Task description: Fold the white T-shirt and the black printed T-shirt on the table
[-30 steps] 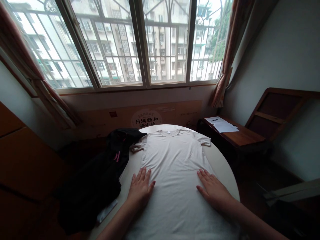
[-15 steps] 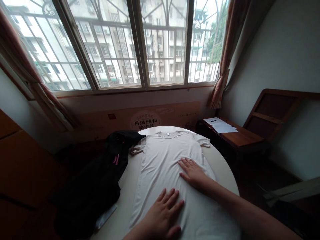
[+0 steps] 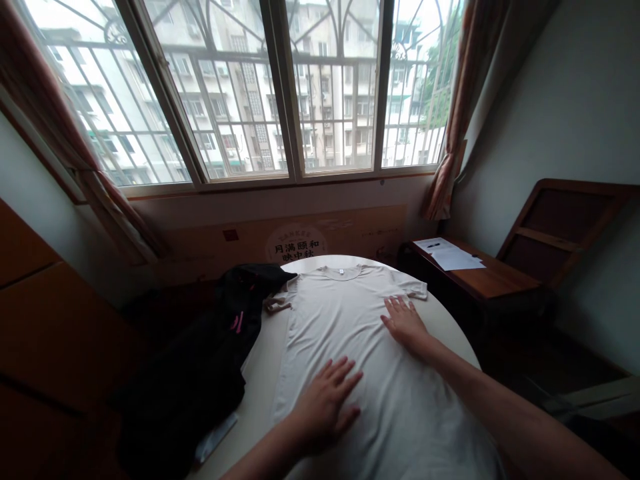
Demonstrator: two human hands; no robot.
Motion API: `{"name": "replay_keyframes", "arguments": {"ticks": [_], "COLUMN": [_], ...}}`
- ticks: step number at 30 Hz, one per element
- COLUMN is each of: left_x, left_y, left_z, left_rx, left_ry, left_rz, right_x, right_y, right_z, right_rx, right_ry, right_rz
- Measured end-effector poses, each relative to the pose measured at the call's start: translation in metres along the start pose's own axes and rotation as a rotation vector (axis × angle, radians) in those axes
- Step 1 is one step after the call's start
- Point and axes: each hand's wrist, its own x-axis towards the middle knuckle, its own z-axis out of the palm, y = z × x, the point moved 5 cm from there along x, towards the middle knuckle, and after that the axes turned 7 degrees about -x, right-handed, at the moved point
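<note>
A white short-sleeved T-shirt [image 3: 340, 320] lies spread on a round white table [image 3: 453, 320], its neckline toward the window and light creases across its front. My left hand [image 3: 327, 403] rests on the lower middle of the shirt, fingers spread. Farther up, near the shirt's right side below the sleeve, my right hand [image 3: 405, 325] lies flat with its fingers apart. Neither hand grips anything. Black clothing [image 3: 200, 373] with a pink mark is heaped at the table's left edge, beside the shirt's left sleeve.
Papers [image 3: 450, 255] and a pen lie on a wooden chair seat [image 3: 505, 277] at the right. Behind the table, a printed cardboard panel [image 3: 345, 230] stands below the barred window [image 3: 335, 100]. An orange-brown cabinet [image 3: 45, 320] is at the left.
My right hand has slid up and to the right over the shirt, toward the right sleeve. My left hand has moved slightly up the shirt. The view has shifted a little.
</note>
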Motion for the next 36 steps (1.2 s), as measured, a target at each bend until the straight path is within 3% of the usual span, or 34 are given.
{"name": "replay_keyframes", "arguments": {"ticks": [3, 7, 11, 15, 20, 23, 25, 28, 31, 36], "left_x": [0.040, 0.069, 0.065, 0.059, 0.050, 0.033, 0.014, -0.020, -0.052, -0.089], "left_y": [-0.052, -0.117, -0.149, -0.158, -0.138, -0.102, -0.075, -0.046, -0.034, -0.015], "left_z": [-0.021, -0.027, -0.025, -0.028, -0.033, -0.019, -0.003, 0.016, 0.021, 0.017], "left_rx": [0.103, 0.182, 0.202, 0.209, 0.243, 0.216, 0.165, 0.130, 0.160, 0.204], "left_ry": [0.177, 0.166, 0.172, 0.172, 0.154, 0.038, -0.049, -0.073, -0.023, 0.025], "left_rz": [-0.317, -0.542, -0.558, -0.542, -0.508, -0.358, -0.224, -0.120, -0.133, -0.093], "right_x": [-0.032, -0.092, -0.146, -0.184, -0.210, -0.215, -0.211, -0.193, -0.160, -0.116], "right_y": [-0.052, -0.097, -0.100, -0.093, -0.095, -0.100, -0.101, -0.098, -0.092, -0.089], "right_z": [-0.002, -0.008, -0.023, -0.029, 0.002, 0.017, 0.010, -0.019, -0.041, -0.024], "right_rx": [0.103, 0.202, 0.302, 0.384, 0.463, 0.529, 0.578, 0.615, 0.537, 0.327], "right_ry": [-0.061, -0.114, -0.128, -0.082, -0.032, -0.117, -0.135, -0.055, -0.015, -0.129], "right_rz": [-0.198, -0.550, -0.864, -1.050, -1.126, -1.191, -1.219, -1.157, -0.963, -0.818]}}
